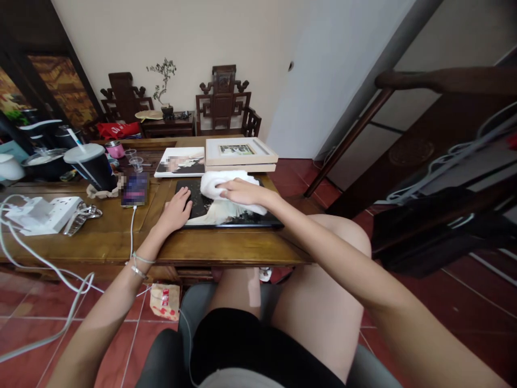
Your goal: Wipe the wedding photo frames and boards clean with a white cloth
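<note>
A dark, glossy picture panel with a pale printed image lies flat near the front edge of the wooden table. My left hand rests on its left end, fingers spread and holding nothing. Over the panel's upper middle, my right hand is closed on a bunched white cloth, which lies against the surface and covers part of the picture. Just behind the panel are a white photo board and a stack of light wooden picture frames.
On the left stand a dark cup with a straw, a phone on a charging cable, and a white power strip with trailing cords. A paper bag sits on the floor tiles. Carved chairs stand behind the table.
</note>
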Demonstrator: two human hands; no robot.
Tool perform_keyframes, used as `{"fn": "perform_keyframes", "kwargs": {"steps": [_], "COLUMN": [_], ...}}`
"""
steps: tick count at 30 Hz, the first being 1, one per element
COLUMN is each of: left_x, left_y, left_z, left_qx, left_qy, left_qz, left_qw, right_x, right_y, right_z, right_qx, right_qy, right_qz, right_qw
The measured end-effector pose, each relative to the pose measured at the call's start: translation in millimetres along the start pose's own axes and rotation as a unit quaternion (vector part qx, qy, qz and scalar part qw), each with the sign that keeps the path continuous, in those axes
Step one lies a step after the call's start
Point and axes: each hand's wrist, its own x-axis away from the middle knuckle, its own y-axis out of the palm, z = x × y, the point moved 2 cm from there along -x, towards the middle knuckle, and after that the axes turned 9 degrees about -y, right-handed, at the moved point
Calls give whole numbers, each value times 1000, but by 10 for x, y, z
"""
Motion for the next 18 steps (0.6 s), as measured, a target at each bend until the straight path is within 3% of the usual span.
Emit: {"fn": "perform_keyframes", "kwargs": {"steps": [4,7,13,18], "left_x": [-1,9,47,57], "left_y": [-6,-20,-61,-69], "left_z": [9,32,95,110], "left_qx": [2,3,1,-4], "left_qy": [-4,-11,-24,-19], "left_qz": [-5,-7,-14,-11], "left_qw": [1000,1000,1000,1000], "right_x": [-287,-257,355,804], "right_y": [175,327,484,233], "right_z": [141,113,-243,-529], "right_qx": [64,95,74,-2], "right_qy": [20,3,-80,-104], "right_qz": [17,30,26,-24], "right_qw": [998,995,994,994]}}
